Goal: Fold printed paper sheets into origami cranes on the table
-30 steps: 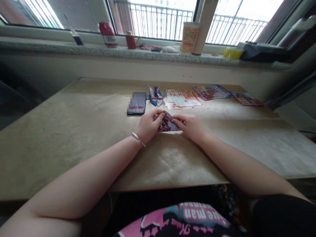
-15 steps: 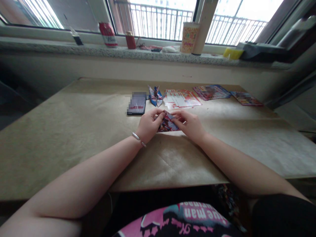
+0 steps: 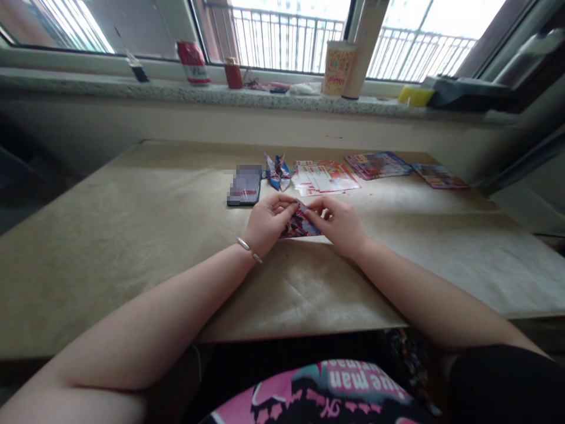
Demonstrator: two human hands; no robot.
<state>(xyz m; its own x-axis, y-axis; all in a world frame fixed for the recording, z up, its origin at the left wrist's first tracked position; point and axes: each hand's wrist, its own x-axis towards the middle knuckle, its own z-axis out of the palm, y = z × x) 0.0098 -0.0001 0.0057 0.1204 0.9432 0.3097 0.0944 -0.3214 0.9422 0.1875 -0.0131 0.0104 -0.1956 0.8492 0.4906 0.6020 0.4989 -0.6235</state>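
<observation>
- both hands grip the patterned paper: left hand pinches its left side, right hand its upper right flap, fingers curled closed.
- the paper's lower edge sits on the counter, near the phone.
- judged: press that edge flat and align the layers before creasing.

Table: wide, flat, covered in creased brown kraft paper, pushed against a pale plastered wall. Above it I note a speckled grey stone windowsill. Large dark-framed windows show white metal balcony railings outside. Bright, even daylight enters.
</observation>
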